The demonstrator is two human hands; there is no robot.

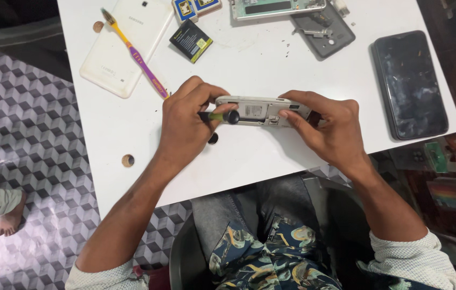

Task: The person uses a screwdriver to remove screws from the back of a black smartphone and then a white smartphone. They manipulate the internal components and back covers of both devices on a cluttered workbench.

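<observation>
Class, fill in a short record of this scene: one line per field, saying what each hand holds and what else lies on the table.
Left hand: grips a small screwdriver, its tip against the phone
Right hand: steadies an opened grey phone on its edge
Surface: white table
Far left: white tablet lying back up, toothbrush across it
Far middle: flat battery, grey phone parts
Right: dark phone lying flat
</observation>
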